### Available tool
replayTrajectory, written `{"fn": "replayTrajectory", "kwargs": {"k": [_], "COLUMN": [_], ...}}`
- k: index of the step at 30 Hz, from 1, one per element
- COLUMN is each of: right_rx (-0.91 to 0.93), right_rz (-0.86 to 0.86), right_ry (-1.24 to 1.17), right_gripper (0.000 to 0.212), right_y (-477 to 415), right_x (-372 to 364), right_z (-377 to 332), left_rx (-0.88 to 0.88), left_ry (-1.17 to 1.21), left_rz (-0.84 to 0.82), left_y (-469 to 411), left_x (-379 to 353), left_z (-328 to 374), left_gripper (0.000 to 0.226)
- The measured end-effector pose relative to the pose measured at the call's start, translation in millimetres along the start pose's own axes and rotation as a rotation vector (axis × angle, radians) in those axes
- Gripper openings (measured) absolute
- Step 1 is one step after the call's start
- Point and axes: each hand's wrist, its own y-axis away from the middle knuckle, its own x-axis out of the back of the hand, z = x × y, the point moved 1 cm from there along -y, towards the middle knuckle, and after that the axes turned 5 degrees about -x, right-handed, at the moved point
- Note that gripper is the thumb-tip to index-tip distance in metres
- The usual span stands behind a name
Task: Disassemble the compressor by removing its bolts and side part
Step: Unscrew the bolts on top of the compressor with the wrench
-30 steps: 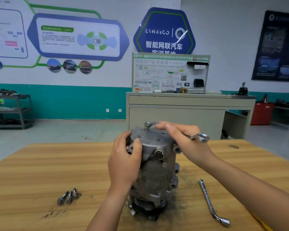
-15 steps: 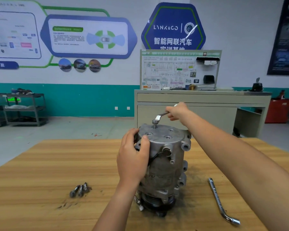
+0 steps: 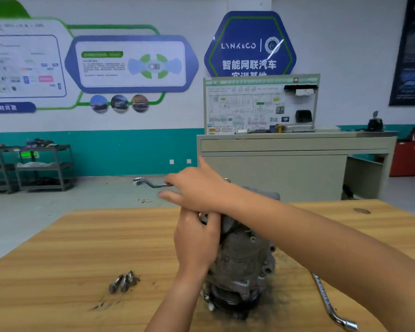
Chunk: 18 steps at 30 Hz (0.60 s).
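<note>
Swung leftward, the wrench [image 3: 151, 183] stayed gripped in the right hand [image 3: 197, 190] above the compressor [image 3: 244, 255], mid-worktop [image 3: 58, 259]. Left hand [image 3: 197, 243] clasped its upper body; heavy, rigid, greasy, it probably needed that bracing.

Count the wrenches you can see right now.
2. One wrench is in the right hand above the compressor; the spare wrench lies on the table, right.
</note>
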Motion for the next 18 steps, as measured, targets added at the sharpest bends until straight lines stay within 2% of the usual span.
{"fn": "replayTrajectory", "kwargs": {"k": [2, 4, 6, 7, 8, 11, 13, 15, 18], "right_rx": [0.026, 0.108, 0.097, 0.037, -0.07, -0.471, -0.614, -0.642, -0.599], "right_rz": [0.113, 0.372, 0.592, 0.627, 0.62, 0.491, 0.482, 0.534, 0.578], "right_ry": [-0.028, -0.002, -0.041, -0.121, -0.269, -0.93, -1.273, -1.399, -1.385], "right_gripper": [0.041, 0.031, 0.015, 0.012, 0.011, 0.01, 0.011, 0.01, 0.011], "right_y": [36, 73, 104, 115, 122, 126, 119, 113, 111], "right_x": [9, 15, 13, 11, 8, -2, -5, -4, -2], "right_z": [4, 17, 39, 50, 60, 80, 86, 87, 86], "left_rx": [-0.025, -0.017, 0.004, 0.007, 0.006, 0.014, 0.017, 0.007, -0.006], "left_ry": [-0.031, -0.015, 0.01, 0.006, 0.0, -0.003, -0.028, -0.067, -0.09], "left_rz": [-0.021, -0.035, -0.032, -0.03, -0.035, -0.073, -0.114, -0.144, -0.156], "left_y": [1, 1, 1, 1, 1, 0, -2, -4, -6], "left_x": [1, 0, -1, -1, -1, 1, 3, 5, 7], "left_z": [-1, -1, -1, 0, 1, 1, -1, -2, -2], "left_gripper": [0.041, 0.033, 0.042, 0.05, 0.055, 0.054, 0.044, 0.041, 0.042]}}
